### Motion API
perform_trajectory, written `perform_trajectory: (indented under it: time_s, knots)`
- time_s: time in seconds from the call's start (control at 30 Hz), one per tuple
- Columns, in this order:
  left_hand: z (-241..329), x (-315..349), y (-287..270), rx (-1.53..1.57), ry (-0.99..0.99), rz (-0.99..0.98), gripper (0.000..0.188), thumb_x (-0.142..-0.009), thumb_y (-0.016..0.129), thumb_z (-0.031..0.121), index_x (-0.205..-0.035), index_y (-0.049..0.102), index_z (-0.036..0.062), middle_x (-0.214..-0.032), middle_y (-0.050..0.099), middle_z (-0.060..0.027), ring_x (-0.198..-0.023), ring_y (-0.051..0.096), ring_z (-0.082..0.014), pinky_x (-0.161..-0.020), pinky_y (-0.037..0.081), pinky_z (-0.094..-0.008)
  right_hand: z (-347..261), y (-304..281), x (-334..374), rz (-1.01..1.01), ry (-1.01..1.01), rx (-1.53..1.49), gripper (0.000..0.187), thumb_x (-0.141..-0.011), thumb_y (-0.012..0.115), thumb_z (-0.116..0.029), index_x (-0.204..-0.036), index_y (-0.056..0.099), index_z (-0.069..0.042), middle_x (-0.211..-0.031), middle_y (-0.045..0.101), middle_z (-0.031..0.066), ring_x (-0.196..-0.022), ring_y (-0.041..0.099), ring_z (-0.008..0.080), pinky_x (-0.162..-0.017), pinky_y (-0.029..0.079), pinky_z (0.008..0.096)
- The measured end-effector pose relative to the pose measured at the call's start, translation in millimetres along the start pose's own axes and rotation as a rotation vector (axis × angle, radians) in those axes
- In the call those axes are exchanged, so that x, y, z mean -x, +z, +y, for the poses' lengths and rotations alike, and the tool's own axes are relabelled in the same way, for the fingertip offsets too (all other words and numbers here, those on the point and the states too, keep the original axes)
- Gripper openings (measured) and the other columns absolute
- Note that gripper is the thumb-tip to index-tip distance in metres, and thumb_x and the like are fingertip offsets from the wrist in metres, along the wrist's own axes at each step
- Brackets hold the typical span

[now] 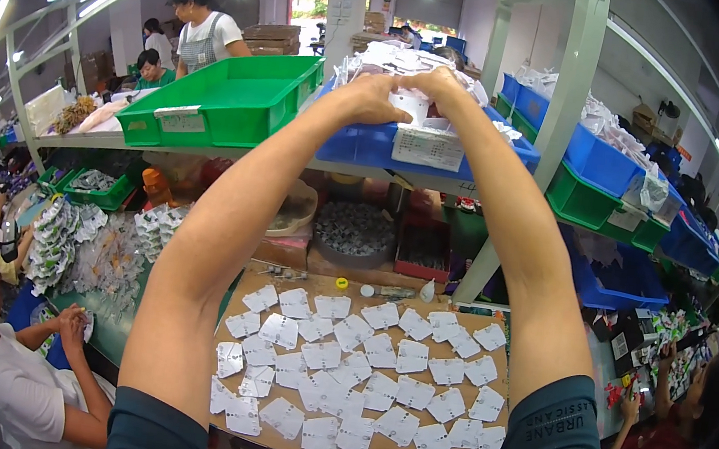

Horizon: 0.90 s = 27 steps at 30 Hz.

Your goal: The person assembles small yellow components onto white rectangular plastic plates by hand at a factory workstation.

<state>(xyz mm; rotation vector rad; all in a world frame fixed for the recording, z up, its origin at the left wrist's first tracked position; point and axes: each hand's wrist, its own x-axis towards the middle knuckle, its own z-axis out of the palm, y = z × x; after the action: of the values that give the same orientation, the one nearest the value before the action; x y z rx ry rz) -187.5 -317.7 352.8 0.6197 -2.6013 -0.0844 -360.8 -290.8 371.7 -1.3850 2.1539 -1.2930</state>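
Both arms reach up and forward to a blue bin (347, 147) on the shelf, heaped with thin white plastic pieces (389, 56). My left hand (373, 100) is closed at the near side of the heap, its thumb along a white piece (410, 105). Over the same piece curls my right hand (437, 89), coming from the right, also closed. The far fingertips are hidden among the pieces. Below, on a brown work board (281, 279), several flat white plates (355, 332) with small marks lie spread out, some overlapping near the middle.
Left of the blue bin stands a green bin (239, 107). Under the shelf are a round tub of grey parts (357, 229) and a red box (425, 246). A white shelf post (566, 88) rises at the right. Co-workers sit at both sides, one in a white shirt (17, 380).
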Motion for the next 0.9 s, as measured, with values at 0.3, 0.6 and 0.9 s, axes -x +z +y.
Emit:
perform_trajectory:
  time_s: [0.3, 0.6, 0.9]
  knots:
    - [-3, 13, 4, 0.266, -0.127, 0.182, 0.057, -0.067, 0.082, 0.03, -0.11, 0.066, -0.0042, -0.105, 0.068, -0.0233, -0.099, 0.066, -0.0315, -0.089, 0.05, -0.036, 8, -15, 8, 0.162, 0.15, -0.282, 0.042, -0.066, 0.088, -0.015, -0.097, 0.068, 0.003, -0.088, 0.069, 0.0163, -0.063, 0.069, 0.0228, -0.04, 0.052, 0.0256]
    - [-13, 13, 2, 0.885, -0.237, 0.372, 0.05, -0.074, 0.08, 0.008, -0.116, 0.059, -0.0113, -0.098, 0.069, -0.0201, -0.079, 0.069, -0.0214, -0.066, 0.056, -0.0309, 29, -75, 11, 0.187, 0.132, -0.344, 0.049, -0.064, 0.087, -0.012, -0.1, 0.063, 0.013, -0.095, 0.066, 0.0237, -0.054, 0.068, 0.0285, -0.035, 0.05, 0.0257]
    - [-15, 14, -3, 1.393, -0.143, 0.667, 0.037, -0.081, 0.075, 0.004, -0.11, 0.058, -0.0118, -0.093, 0.068, -0.018, -0.071, 0.068, -0.0208, -0.061, 0.057, -0.0313, 56, -103, 39, 0.18, -0.08, -0.578, 0.037, -0.074, 0.081, -0.01, -0.099, 0.065, 0.01, -0.094, 0.069, 0.0181, -0.072, 0.069, 0.023, -0.061, 0.063, 0.0318]
